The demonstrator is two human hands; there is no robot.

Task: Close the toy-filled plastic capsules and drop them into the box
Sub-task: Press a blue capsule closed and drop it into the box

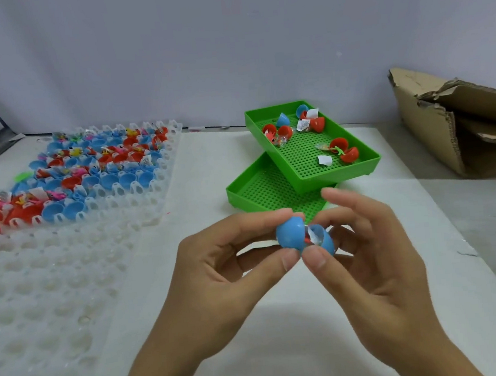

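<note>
Both hands hold one blue capsule [293, 233] in front of me, above the white table. Its two halves are hinged apart, and a small wrapped toy with a red part shows in the gap. My left hand [233, 268] pinches the left half between thumb and forefinger. My right hand [368, 255] grips the right half with thumb below and fingers behind. The cardboard box [459, 125] lies at the far right, its flaps torn and open.
Two green perforated trays [315, 178] are stacked askew behind my hands; the upper one holds a few open red and blue capsules with toys. On the left, a clear dimpled tray [66, 266] carries many open red and blue capsules at its far end.
</note>
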